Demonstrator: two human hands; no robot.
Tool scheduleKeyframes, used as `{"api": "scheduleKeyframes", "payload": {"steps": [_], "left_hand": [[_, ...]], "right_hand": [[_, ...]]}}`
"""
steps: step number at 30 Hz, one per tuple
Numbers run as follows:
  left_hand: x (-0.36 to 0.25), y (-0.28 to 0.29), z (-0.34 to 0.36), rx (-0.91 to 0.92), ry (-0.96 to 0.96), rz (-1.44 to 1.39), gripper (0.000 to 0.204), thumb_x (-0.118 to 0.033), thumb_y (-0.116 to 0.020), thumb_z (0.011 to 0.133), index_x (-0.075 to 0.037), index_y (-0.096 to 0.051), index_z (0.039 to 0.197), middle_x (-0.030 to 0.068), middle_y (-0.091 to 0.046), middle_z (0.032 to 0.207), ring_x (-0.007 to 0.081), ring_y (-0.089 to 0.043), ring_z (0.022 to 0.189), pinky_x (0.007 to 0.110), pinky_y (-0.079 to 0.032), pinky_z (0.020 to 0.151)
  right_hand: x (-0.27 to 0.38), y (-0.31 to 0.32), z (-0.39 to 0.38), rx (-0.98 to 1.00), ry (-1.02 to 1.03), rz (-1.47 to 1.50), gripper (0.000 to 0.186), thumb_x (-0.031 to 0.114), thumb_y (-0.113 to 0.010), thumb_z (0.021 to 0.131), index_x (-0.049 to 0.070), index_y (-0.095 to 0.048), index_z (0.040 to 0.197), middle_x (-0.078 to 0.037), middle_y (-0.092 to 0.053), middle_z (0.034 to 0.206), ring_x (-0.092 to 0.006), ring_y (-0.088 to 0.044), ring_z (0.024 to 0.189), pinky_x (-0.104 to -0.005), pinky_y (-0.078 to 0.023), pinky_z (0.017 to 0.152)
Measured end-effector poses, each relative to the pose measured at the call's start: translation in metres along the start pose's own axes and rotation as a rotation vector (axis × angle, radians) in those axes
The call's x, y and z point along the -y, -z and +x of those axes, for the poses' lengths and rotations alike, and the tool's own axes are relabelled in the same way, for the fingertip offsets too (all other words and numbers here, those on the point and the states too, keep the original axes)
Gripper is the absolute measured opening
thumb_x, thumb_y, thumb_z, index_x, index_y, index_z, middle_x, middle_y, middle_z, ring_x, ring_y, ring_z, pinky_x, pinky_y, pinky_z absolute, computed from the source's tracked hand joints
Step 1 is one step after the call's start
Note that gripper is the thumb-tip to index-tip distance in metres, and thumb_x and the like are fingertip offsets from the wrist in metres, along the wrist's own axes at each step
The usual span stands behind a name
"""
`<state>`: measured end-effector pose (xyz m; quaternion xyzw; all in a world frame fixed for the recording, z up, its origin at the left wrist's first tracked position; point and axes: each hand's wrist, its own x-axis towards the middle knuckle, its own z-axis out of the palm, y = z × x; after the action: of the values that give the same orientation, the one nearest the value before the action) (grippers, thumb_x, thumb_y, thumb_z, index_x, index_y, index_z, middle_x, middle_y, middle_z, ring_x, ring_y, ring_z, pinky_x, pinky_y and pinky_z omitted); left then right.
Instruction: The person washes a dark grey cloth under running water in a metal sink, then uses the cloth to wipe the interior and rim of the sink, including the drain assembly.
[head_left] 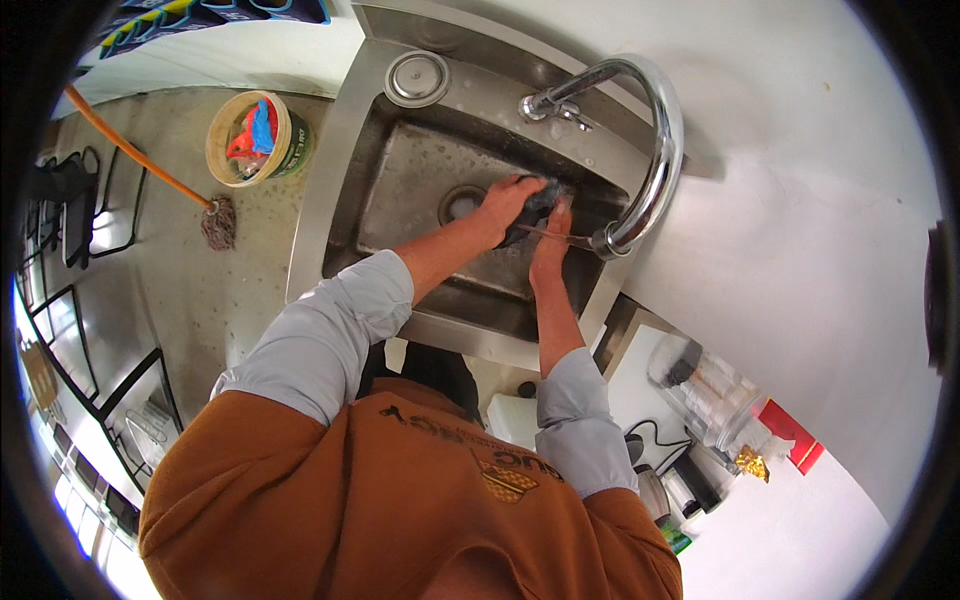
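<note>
In the steel sink (400,205), my left hand (508,205) and my right hand (551,240) meet at the right part of the basin. Between them is a dark, wet, cloth-like thing (543,196); its exact kind is hard to make out. My left fingers are closed over its upper side. The right hand grips it from the right, its thumb side up. A curved chrome faucet (662,150) arches over the basin's right side, and a thin stream of water from its spout runs onto my hands. Left of them shows the round drain (462,204).
A round metal lid-like piece (417,78) lies on the sink's far left corner. On the floor to the left stand a bucket (219,150) with colourful bags and a mop (218,222). A clear plastic jar (705,390) lies on the white counter at right.
</note>
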<state>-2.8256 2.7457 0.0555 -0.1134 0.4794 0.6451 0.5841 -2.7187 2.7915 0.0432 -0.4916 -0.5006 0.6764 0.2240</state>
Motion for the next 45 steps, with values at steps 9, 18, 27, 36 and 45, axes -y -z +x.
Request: {"api": "scheduleKeyframes", "payload": {"steps": [9, 18, 27, 36, 45], "left_hand": [[-0.023, 0.027, 0.003, -0.184, -0.328, -0.242, 0.039, -0.038, -0.057, 0.090, -0.013, -0.049, 0.118, 0.0042, -0.059, 0.102, 0.0179, -0.057, 0.086, 0.033, -0.048, 0.076], [-0.029, 0.032, 0.029, -0.248, -0.128, -0.296, 0.041, -0.037, -0.047, 0.094, -0.008, -0.048, 0.123, 0.0087, -0.055, 0.116, 0.0216, -0.048, 0.115, 0.040, -0.037, 0.098], [-0.020, 0.025, -0.009, 0.059, -0.004, -0.190, 0.040, -0.034, -0.049, 0.093, -0.009, -0.047, 0.124, 0.0064, -0.052, 0.123, 0.0225, -0.050, 0.111, 0.043, -0.039, 0.094], [-0.022, 0.027, -0.003, 0.038, 0.083, 0.081, 0.043, -0.035, -0.052, 0.091, -0.015, -0.044, 0.128, 0.0043, -0.053, 0.118, 0.0213, -0.048, 0.112, 0.046, -0.040, 0.092], [0.020, 0.044, 0.017, 0.280, 0.012, -0.416, 0.029, -0.036, -0.047, 0.094, -0.012, -0.053, 0.108, 0.0008, -0.060, 0.096, 0.0216, -0.058, 0.085, 0.038, -0.049, 0.070]], "right_hand": [[0.010, -0.037, 0.028, 0.203, -0.194, 0.191, 0.029, 0.016, -0.064, 0.085, 0.008, -0.054, 0.112, -0.006, -0.061, 0.093, -0.0167, -0.060, 0.073, -0.0296, -0.050, 0.056], [0.004, -0.043, 0.050, 0.034, -0.048, 0.241, 0.017, 0.016, -0.056, 0.089, 0.009, -0.057, 0.105, -0.002, -0.059, 0.092, -0.0141, -0.057, 0.080, -0.0298, -0.046, 0.066], [0.007, -0.011, 0.017, 0.181, -0.462, 0.707, 0.035, 0.033, -0.052, 0.090, 0.010, -0.055, 0.116, -0.008, -0.060, 0.113, -0.0257, -0.058, 0.105, -0.0410, -0.050, 0.084], [0.072, -0.016, 0.012, -0.127, 0.846, -0.681, 0.043, 0.006, -0.066, 0.071, 0.002, -0.055, 0.113, -0.015, -0.059, 0.103, -0.0290, -0.058, 0.094, -0.0368, -0.044, 0.086], [0.020, -0.062, -0.023, 0.033, 0.772, -0.867, 0.023, 0.021, -0.063, 0.080, 0.002, -0.058, 0.090, -0.018, -0.060, 0.092, -0.0364, -0.059, 0.085, -0.0408, -0.048, 0.074]]}}
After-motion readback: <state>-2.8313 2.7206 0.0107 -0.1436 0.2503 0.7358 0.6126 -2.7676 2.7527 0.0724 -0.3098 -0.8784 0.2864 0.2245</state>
